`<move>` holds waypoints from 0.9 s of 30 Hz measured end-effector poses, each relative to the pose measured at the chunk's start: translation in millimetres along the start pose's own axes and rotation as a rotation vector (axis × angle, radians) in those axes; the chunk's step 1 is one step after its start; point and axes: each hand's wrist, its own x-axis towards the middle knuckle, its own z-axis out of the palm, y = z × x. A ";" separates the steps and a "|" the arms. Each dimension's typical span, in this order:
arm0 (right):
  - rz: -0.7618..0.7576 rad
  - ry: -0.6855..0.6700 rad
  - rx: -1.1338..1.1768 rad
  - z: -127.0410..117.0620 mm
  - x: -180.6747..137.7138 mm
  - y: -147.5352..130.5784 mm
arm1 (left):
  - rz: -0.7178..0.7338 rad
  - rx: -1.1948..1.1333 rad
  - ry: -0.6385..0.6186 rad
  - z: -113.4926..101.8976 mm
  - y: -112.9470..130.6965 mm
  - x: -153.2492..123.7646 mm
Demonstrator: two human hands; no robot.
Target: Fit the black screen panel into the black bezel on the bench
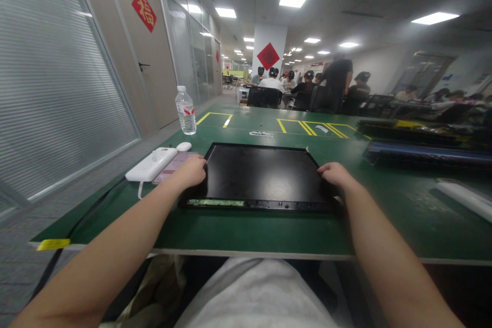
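Note:
A flat black display panel (pixel 265 171) lies on the green table in front of me, its dark screen facing up. Along its near edge a green circuit board strip (pixel 217 203) is exposed on the left part, with a black strip beside it. My left hand (pixel 194 170) is closed on the panel's left edge, fingers curled and partly hidden. At the right edge, my right hand (pixel 337 174) pinches the frame between thumb and fingers. Both grips are near the middle of the panel's sides.
Left of the panel are a white power bank (pixel 151 165), a phone (pixel 172 166), a white rounded case (pixel 183 146) and a water bottle (pixel 186 113). Long dark panels (pixel 423 156) and a white bar (pixel 467 197) lie right. Yellow tape (pixel 300 127) marks the table (pixel 246 236). Several people sit beyond.

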 end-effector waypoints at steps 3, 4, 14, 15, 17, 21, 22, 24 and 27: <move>-0.002 -0.010 -0.008 1.2 2.4 1.7 | -0.006 -0.021 -0.011 2.4 -1.7 1.7; -0.004 -0.018 -0.009 1.4 2.9 2.0 | -0.003 -0.027 -0.014 2.9 -2.3 2.0; 0.003 -0.019 -0.008 -0.2 -0.2 -0.2 | -0.018 -0.029 -0.032 0.3 -3.0 1.0; 0.008 -0.021 0.002 -0.3 -1.0 -0.4 | -0.011 -0.031 -0.031 0.4 -3.3 1.4; 0.015 -0.027 0.016 -0.6 -1.8 -0.7 | -0.001 -0.040 -0.028 1.0 -4.8 2.4; 0.000 -0.016 -0.003 -0.4 -0.1 0.0 | 0.002 -0.080 -0.020 2.5 -8.7 4.3; -0.004 -0.011 -0.007 -0.2 0.9 0.3 | 0.000 -0.091 -0.016 2.8 -9.5 4.7; -0.009 -0.005 -0.008 0.4 2.7 1.0 | -0.005 -0.100 -0.010 3.2 -10.3 5.1; -0.008 0.005 -0.013 1.0 3.5 1.1 | -0.016 -0.090 -0.013 3.7 -10.2 5.2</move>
